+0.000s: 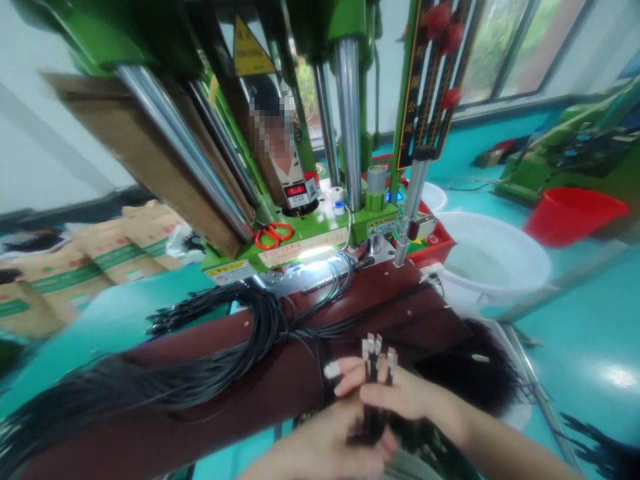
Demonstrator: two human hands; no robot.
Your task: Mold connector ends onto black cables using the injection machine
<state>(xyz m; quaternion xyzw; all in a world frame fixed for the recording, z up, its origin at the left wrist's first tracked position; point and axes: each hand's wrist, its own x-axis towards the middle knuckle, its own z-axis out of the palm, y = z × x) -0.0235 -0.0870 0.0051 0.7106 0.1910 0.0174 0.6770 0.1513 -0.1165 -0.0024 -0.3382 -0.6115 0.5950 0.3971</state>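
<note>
Low in the head view, my two hands meet around a small bunch of black cables with silver USB plugs (373, 350) pointing up. My left hand (333, 433) is closed around the lower part of the bunch. Just above it, my right hand (400, 393) has its thumb across the cables below the plugs, its fingers bent behind them. A white cover (332, 369) sits on one right fingertip. Behind my hands, a long bundle of black cables (250, 327) lies across the dark red table (200, 420). The ends held low in my hands are hidden.
A green press (320, 233) with steel columns and a lit mould area stands ahead; orange-handled scissors (274, 235) lie on it. To the right are a white tub (495, 257), a red bucket (575, 213) and a dark cable heap (475, 367). Paper sacks (110, 247) stand left.
</note>
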